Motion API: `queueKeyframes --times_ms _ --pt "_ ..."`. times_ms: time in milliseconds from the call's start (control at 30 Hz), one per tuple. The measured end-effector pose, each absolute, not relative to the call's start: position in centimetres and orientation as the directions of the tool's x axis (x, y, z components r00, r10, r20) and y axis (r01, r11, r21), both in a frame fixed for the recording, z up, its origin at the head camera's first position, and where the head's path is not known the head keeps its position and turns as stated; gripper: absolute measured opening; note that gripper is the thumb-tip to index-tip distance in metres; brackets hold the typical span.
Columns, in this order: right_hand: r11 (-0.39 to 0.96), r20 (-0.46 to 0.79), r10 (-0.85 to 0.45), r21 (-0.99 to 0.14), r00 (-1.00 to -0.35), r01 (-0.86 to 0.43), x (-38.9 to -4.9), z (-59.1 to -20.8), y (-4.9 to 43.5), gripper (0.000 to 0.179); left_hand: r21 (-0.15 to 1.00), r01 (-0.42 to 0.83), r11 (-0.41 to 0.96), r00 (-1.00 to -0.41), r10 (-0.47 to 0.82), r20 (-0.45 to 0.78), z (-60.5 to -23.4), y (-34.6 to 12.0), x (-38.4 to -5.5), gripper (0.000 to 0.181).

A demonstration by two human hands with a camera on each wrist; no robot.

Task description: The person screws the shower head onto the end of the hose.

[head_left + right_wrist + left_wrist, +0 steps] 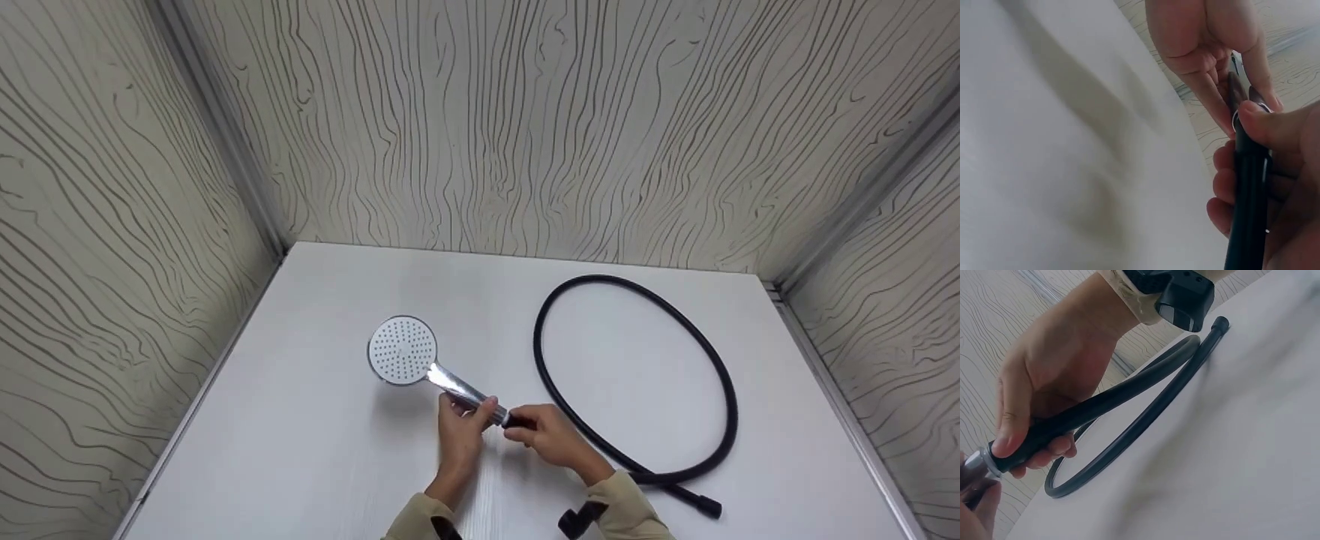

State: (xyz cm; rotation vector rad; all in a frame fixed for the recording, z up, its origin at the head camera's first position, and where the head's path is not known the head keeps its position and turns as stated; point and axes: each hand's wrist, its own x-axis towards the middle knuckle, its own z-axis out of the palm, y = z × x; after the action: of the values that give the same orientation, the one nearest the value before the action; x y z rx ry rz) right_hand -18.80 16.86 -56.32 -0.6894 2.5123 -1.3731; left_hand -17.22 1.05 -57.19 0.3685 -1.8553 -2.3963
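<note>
A chrome shower head [403, 350] with a white, nozzle-dotted face points up to the left, held over the white table. My left hand [460, 439] grips the lower part of its handle [466, 391] between thumb and fingers. Curled round the end of a black shower hose [731, 405] is my right hand [553, 435], its thumb lying along the hose in the left wrist view. The hose end meets the handle's chrome end [977, 467] there, in line with it. Fingers hide part of the joint in the right wrist view.
The hose lies in a wide loop on the right side of the white table [300, 420]. Its other end [709, 507] rests near the front right. Wood-patterned panels [487, 127] stand behind and at both sides. A black wrist device [1185, 298] sits on the right sleeve.
</note>
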Motion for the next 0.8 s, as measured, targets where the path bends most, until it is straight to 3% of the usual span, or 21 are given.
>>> queueKeyframes --times_ms 67,167,300,433,567,700,800 --pt "0.478 0.070 -0.476 -0.816 -0.876 -0.325 -18.9 -56.0 16.9 0.013 0.963 -0.064 -0.260 -0.966 -0.227 -0.125 -56.9 1.1 -17.6 0.049" --pt "0.549 0.239 -0.432 -0.695 -0.870 -0.464 -19.0 -55.3 16.4 0.007 0.967 -0.056 -0.247 -0.957 -0.263 -0.123 -56.0 1.2 -18.5 0.048" --pt "0.667 0.518 -0.370 -0.429 -0.771 -0.609 -18.9 -55.5 15.6 0.013 0.974 -0.059 -0.219 -0.935 -0.331 -0.131 -55.2 1.5 -19.3 0.043" --pt "0.737 0.623 -0.354 -0.273 -0.698 -0.618 -18.7 -55.8 15.1 0.020 0.978 -0.050 -0.205 -0.924 -0.361 -0.123 -55.1 1.6 -19.5 0.043" --pt "0.702 0.548 -0.364 -0.370 -0.753 -0.609 -18.6 -55.6 15.3 0.015 0.970 -0.037 -0.242 -0.946 -0.305 -0.112 -55.5 1.4 -19.0 0.048" --pt "0.569 0.302 -0.422 -0.646 -0.855 -0.509 -18.9 -54.9 16.2 0.012 0.960 -0.011 -0.280 -0.969 -0.233 -0.079 -56.0 1.1 -18.7 0.047" --pt "0.474 0.106 -0.489 -0.801 -0.866 -0.366 -19.5 -54.5 17.0 0.020 0.957 -0.003 -0.290 -0.979 -0.193 -0.062 -56.2 0.9 -18.6 0.046"
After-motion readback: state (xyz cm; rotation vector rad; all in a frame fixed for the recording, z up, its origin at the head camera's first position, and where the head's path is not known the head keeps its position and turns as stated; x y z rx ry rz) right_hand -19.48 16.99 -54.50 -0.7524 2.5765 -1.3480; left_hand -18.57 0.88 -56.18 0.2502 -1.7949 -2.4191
